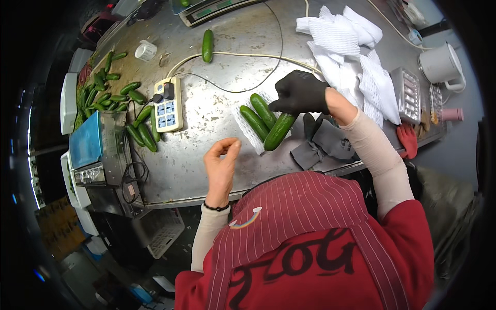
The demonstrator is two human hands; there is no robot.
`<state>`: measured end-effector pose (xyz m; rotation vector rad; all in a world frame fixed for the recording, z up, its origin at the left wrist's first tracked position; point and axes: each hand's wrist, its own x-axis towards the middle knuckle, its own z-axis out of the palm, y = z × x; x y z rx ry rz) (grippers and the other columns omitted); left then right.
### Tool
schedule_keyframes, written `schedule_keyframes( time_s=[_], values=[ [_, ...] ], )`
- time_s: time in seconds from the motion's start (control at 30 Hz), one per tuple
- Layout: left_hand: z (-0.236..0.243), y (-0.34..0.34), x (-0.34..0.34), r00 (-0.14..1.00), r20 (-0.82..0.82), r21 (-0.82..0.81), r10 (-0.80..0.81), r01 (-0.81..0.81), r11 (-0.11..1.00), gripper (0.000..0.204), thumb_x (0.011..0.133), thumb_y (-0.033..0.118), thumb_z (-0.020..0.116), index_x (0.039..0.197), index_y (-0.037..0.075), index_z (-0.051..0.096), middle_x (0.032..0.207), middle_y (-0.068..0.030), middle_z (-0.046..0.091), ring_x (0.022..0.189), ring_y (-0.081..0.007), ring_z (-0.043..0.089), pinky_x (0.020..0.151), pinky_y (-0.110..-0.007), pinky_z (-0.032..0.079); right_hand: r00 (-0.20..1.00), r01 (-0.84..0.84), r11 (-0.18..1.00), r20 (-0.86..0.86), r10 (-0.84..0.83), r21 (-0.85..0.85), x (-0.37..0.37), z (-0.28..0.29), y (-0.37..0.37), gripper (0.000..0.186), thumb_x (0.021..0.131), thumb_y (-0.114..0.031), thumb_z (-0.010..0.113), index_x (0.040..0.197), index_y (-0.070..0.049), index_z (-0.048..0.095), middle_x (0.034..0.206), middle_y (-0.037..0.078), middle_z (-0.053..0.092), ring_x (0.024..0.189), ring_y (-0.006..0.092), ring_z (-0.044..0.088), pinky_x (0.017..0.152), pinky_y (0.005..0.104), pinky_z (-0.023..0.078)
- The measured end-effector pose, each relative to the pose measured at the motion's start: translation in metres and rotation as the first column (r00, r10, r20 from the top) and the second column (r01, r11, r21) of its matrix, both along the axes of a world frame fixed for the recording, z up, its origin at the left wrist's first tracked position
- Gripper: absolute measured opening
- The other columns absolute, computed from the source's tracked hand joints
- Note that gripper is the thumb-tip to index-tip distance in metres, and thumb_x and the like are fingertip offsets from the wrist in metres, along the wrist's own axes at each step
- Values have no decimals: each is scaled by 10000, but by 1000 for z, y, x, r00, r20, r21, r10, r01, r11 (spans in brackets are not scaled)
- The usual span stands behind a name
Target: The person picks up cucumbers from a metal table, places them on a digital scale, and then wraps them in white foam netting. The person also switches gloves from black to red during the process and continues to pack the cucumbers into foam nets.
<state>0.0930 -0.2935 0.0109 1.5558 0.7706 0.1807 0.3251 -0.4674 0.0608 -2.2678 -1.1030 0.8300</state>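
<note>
Three green cucumbers lie close together in front of me: a left cucumber (253, 122), a middle cucumber (263, 110) and a right cucumber (279, 132), which slants across the others. Beneath them is a piece of white foam netting (247, 130). My right hand (300, 93), in a black glove, grips the upper end of the right cucumber; the glove hides that end. To the left of the cucumbers, my bare left hand (222, 165) is raised with fingers curled and thumb near the fingertips. Nothing shows in it.
White foam net sleeves (336, 39) are heaped at the far right. Grey gloves (328, 142) lie near the right edge. A power strip (168, 106), its cable and several loose cucumbers (106, 98) are at left. One cucumber (207, 46) lies farther back, near a scale (217, 13).
</note>
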Motion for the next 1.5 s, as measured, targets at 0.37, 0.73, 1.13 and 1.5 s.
schedule_keyframes(
  time_s=[0.37, 0.73, 1.13, 1.5],
  values=[
    [-50, -8, 14, 986, -167, -215, -3, -34, 976, 332, 887, 114, 686, 1149, -77, 612, 976, -116, 689, 818, -139, 622, 716, -253, 488, 822, -543, 802, 41, 569, -248, -7, 8, 112, 275, 721, -359, 705, 739, -85, 717, 681, 55, 705, 642, 221, 675, 608, 343, 523],
    [-42, -2, 30, 979, -162, -282, -123, 74, 957, 292, 867, 96, 683, 1089, -88, 639, 887, -76, 691, 681, -109, 592, 625, -238, 465, 754, -602, 779, 198, 627, -172, -21, -60, 133, 280, 716, -335, 731, 867, -100, 716, 850, 106, 706, 797, 288, 678, 696, 400, 527],
    [-66, -3, 52, 983, -122, -296, -139, 98, 950, 146, 878, 30, 680, 967, -82, 650, 883, -122, 698, 706, -188, 688, 479, -214, 485, 832, -501, 865, 269, 485, -12, -30, -95, 120, 300, 753, -342, 705, 933, -102, 700, 899, 104, 690, 866, 295, 653, 752, 413, 504],
    [-55, 3, 49, 968, -174, -253, -183, 135, 958, 206, 856, 68, 652, 1002, -77, 639, 790, -70, 642, 573, -105, 557, 506, -232, 439, 719, -596, 801, 408, 563, -55, -41, -81, 131, 331, 783, -350, 686, 1012, -111, 686, 949, 98, 675, 936, 296, 629, 808, 423, 481]
  ],
)
